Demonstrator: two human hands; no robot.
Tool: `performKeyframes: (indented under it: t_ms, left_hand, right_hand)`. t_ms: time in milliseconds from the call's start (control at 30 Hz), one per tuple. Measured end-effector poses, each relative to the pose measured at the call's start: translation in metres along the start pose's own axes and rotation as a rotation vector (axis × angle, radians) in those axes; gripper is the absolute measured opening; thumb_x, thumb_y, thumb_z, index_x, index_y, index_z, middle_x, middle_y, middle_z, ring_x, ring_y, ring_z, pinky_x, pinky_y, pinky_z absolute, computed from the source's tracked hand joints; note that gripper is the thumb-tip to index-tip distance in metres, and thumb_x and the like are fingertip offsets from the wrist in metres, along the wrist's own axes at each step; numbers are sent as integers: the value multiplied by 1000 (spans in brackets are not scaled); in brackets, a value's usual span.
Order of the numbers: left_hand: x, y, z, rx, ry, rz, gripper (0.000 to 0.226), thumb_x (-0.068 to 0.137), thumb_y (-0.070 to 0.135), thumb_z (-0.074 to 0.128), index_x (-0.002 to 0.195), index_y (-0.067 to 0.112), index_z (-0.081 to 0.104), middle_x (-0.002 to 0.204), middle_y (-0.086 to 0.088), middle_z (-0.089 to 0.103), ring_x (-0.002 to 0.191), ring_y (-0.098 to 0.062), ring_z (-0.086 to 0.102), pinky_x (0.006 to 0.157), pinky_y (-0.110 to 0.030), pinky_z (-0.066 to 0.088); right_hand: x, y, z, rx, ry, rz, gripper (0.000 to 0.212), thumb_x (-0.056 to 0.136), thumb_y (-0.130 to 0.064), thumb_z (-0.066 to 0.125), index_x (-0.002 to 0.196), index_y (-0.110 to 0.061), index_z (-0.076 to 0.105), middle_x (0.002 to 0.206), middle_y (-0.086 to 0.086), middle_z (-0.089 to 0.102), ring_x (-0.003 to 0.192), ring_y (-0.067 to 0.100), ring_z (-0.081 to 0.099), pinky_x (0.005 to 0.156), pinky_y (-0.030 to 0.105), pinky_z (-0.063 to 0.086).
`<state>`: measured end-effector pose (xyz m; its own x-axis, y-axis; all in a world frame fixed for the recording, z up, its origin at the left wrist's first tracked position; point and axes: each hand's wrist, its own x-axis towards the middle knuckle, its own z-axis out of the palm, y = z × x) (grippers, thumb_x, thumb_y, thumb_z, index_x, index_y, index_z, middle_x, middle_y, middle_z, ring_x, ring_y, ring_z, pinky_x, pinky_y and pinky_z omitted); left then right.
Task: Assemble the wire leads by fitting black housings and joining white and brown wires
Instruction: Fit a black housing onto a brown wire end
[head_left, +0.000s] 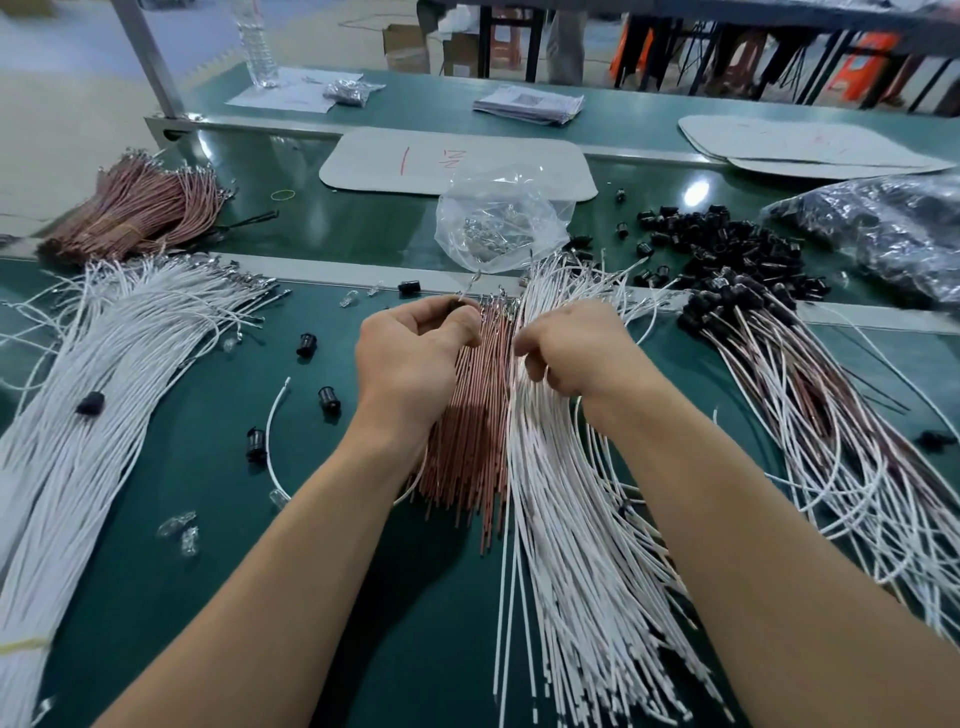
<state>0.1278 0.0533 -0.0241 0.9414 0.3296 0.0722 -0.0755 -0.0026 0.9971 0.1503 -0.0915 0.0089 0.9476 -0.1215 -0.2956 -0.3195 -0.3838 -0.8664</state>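
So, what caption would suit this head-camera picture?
Left hand and right hand pick at brown wires and white wires beside black housings.

Bright, even overhead light glares off the green table (363, 228); wide-angle edges bend, background soft.

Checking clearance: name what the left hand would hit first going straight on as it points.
Left hand likely meets the clear plastic bag just beyond the brown wires; depth unclear.
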Motion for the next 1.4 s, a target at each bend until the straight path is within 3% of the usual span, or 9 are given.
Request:
performKeyframes:
  t_ms: [200,400,533,633,767,933,1067,1233,1400]
  left_hand:
    - [-5,-2,3,36,-56,-28,12,93,15,75,84,22,79,66,4,71,40,1,47,47,-9,35]
    - [-6,-2,6,44,-49,-16,14,91,15,75,82,24,80,67,3,73,41,1,47,47,-8,35]
    - [-6,0,6,-8,-24,25,21,90,11,74,75,26,79,62,5,71,39,2,47,44,-5,34]
    - [-8,1,5,-5,-12,30,22,90,12,73,75,26,78,60,6,69,40,2,46,45,-6,34]
    - [-7,3,4,20,-8,23,23,92,12,72,75,26,78,61,6,69,41,2,47,46,-7,35]
    - [-8,1,3,14,-15,9,19,91,19,75,77,31,80,67,3,73,41,2,48,45,-8,35]
    - [-13,-3,6,11,-10,-3,8,86,21,82,91,26,80,75,3,78,61,-3,70,60,-14,52]
    - [-23,-4,12,57,-107,43,25,77,12,90,84,34,78,83,11,80,79,-5,77,72,-12,56]
    - [-25,-4,13,141,-130,8,21,77,12,90,81,30,79,78,9,79,75,-9,77,69,-16,58]
  right_hand:
    - [-16,6,-20,397,-131,-61,21,96,-6,59,75,-7,61,56,7,63,37,17,46,40,23,36]
    - [-15,13,-26,-653,353,-236,17,86,-33,75,81,-17,71,73,0,70,72,25,67,66,33,54]
    - [-30,3,6,-774,241,-335,41,90,-57,68,75,-19,58,76,3,63,76,25,60,69,35,47]
    - [-32,0,19,-943,171,-293,48,90,-36,71,68,-21,31,76,3,53,79,29,52,67,34,37]
    - [-28,-7,16,-908,93,-234,38,86,-24,70,68,-21,36,67,-2,41,66,24,48,58,29,35]
    - [-15,3,-17,-343,17,-131,19,92,-18,68,84,-3,74,70,8,72,64,23,63,61,38,58]
    - [-20,13,-49,528,-38,-103,17,101,-7,56,86,-6,63,56,2,65,43,13,50,39,21,42]
    - [-19,33,-61,716,-123,-154,18,104,-6,49,87,-11,55,70,11,73,47,14,63,42,19,44]
    - [-13,46,-60,863,54,-212,16,109,-11,48,94,-15,54,76,10,76,58,17,71,53,23,55]
